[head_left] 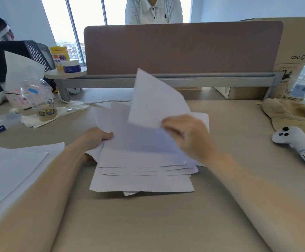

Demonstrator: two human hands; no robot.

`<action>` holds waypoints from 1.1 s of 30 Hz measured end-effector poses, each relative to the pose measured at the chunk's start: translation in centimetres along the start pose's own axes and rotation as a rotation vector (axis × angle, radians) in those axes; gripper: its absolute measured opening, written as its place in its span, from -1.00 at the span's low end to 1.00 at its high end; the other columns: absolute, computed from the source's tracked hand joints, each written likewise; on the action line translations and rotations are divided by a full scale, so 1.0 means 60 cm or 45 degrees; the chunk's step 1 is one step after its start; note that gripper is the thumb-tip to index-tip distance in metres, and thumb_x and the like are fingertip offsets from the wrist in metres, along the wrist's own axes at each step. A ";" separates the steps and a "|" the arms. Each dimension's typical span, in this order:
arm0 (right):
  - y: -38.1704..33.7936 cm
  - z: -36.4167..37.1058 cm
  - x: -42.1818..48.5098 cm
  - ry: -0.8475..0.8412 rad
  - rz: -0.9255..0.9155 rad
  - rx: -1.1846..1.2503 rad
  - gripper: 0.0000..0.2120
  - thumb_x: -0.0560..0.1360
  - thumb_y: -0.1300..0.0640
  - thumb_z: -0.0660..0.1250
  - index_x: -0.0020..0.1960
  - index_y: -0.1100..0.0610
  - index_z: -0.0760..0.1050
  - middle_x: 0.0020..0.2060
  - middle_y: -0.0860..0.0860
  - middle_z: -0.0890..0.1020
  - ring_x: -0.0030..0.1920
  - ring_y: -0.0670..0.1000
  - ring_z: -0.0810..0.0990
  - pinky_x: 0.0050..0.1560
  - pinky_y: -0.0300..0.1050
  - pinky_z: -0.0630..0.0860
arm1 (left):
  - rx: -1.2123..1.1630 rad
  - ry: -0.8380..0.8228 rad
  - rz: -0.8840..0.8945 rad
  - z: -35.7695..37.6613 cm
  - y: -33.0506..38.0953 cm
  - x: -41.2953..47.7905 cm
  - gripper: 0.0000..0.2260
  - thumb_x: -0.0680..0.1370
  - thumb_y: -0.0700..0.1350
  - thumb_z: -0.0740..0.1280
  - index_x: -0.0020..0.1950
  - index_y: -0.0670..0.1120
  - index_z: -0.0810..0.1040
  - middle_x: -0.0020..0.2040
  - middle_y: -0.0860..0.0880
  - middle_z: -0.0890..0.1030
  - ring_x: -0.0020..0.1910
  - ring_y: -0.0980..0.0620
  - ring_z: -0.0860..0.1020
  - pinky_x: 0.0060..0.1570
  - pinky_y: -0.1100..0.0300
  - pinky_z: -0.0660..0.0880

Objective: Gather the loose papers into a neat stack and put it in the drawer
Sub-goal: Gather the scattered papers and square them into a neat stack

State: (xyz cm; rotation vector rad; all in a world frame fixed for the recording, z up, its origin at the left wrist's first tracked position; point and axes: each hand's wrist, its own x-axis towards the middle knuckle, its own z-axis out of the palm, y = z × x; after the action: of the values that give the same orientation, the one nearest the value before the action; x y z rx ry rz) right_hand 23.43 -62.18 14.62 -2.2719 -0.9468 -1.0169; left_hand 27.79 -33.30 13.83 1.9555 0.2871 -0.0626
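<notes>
A loose pile of white papers [140, 179] lies fanned and uneven in the middle of the wooden desk [148, 224]. My left hand [98, 138] grips the pile's left edge, thumb on top. My right hand [186, 135] pinches the lower corner of a single sheet [155, 99], which stands lifted and tilted above the pile. More white sheets [11, 170] lie apart at the desk's left edge. No drawer is in view.
A brown divider screen [182, 48] closes the desk's far side, with a person behind it. At the left stand a plastic cup [42, 104], tissues, jars and a black mesh basket [11, 57]. A white controller [297, 146], beige cloth and cardboard boxes sit at the right.
</notes>
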 end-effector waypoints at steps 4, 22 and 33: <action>-0.039 0.031 -0.014 -0.486 -0.059 0.064 -0.79 0.54 0.10 0.25 -0.04 0.08 0.67 -0.09 -0.05 0.71 -0.07 0.08 0.62 -0.06 0.03 0.56 | -0.676 -0.130 -0.073 0.000 -0.004 -0.005 -0.60 0.61 0.16 0.20 0.13 -0.12 0.62 -0.11 -0.08 0.73 -0.22 -0.06 0.70 -0.07 0.03 0.52; 0.112 -0.036 -0.044 -0.955 0.933 0.065 -0.48 0.62 0.03 0.20 0.54 -0.04 0.14 0.45 -0.01 0.38 0.39 0.09 0.38 0.19 -0.10 0.32 | 0.232 -0.067 0.110 0.028 0.011 0.004 -0.79 0.48 -0.11 0.47 0.07 -0.12 0.60 0.05 -0.06 0.61 0.01 -0.06 0.56 0.06 0.14 0.40; 0.099 -0.024 -0.048 -0.802 1.169 -0.004 -0.32 0.48 -0.31 0.26 0.44 0.07 0.28 0.35 0.00 0.47 0.30 0.12 0.46 0.26 0.01 0.40 | 0.007 -0.245 -0.109 0.036 0.071 -0.017 -0.76 0.53 -0.12 0.42 0.13 -0.21 0.59 -0.01 -0.17 0.67 -0.07 -0.15 0.66 -0.04 0.05 0.58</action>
State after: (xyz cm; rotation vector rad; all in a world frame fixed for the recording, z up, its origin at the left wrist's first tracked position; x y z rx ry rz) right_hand 25.81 -68.09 12.48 -2.6169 -0.0065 0.0959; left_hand 27.97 -37.02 17.04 1.9257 0.2431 -0.3059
